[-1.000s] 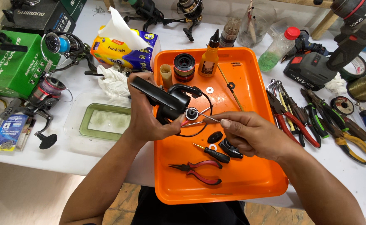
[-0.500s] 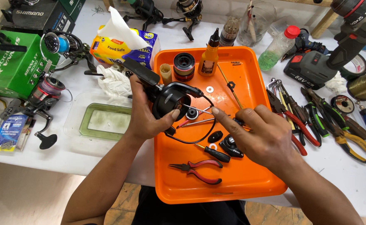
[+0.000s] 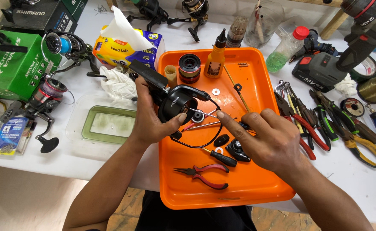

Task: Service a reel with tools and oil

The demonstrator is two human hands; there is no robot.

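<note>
My left hand [image 3: 148,122] grips a black fishing reel body [image 3: 176,102] above the orange tray [image 3: 256,190], thumb on its rounded side. A thin wire bail loops below the reel. My right hand [image 3: 274,142] hovers just right of it with fingers apart, the index fingertip touching a thin metal shaft that sticks out of the reel. A slim red-shafted tool [image 3: 205,125] runs from under the reel toward my right fingers. I see no grip on it.
In the tray lie red-handled pliers [image 3: 203,173], a small black screwdriver [image 3: 220,158], a black knob [image 3: 238,150], a washer [image 3: 215,91], a spool [image 3: 189,67] and an oil bottle [image 3: 215,57]. Hand tools [image 3: 325,124] lie right. A tissue box [image 3: 123,51], a green-lidded container [image 3: 111,124] and reels [image 3: 46,94] lie left.
My right hand has let go of the thin tool it held at the reel and spread its fingers. The left hand has tilted the reel and shifted it slightly left.
</note>
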